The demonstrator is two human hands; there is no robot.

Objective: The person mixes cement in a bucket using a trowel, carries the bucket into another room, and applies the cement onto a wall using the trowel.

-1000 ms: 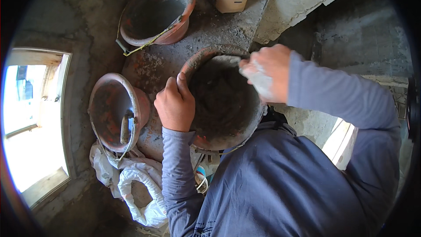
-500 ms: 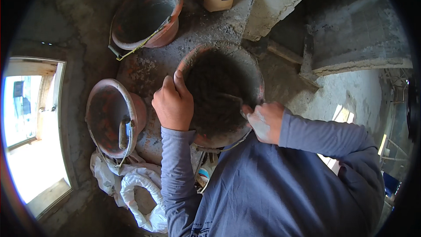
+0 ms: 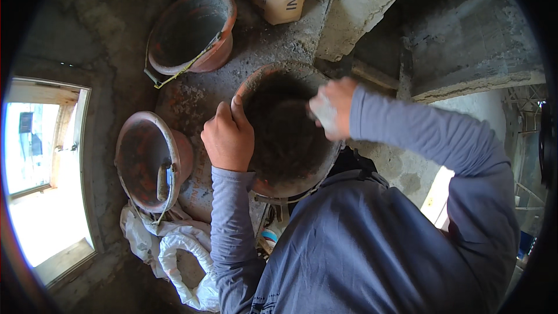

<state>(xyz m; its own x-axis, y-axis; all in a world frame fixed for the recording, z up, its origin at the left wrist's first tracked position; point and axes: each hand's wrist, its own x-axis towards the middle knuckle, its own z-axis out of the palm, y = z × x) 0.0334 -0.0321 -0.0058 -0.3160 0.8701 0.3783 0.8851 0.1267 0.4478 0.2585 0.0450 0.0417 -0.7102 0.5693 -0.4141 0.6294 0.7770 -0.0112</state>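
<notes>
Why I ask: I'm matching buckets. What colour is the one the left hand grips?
The bucket is reddish-orange, smeared grey; best seen in the head view.

– Bright or dim?
– Mostly dim, glaring white at nine o'clock through the pale-framed rectangular opening [image 3: 45, 189], and again, smaller, near four.
– Shadowed?
– Deepest inside the round, orange, mortar-crusted bucket [image 3: 256, 80] at centre.
– Sharp?
– Smeared by motion at the bare, grey-smudged right hand [image 3: 335, 109] toward two o'clock. Bowed toward the rim, black in the corners.
</notes>
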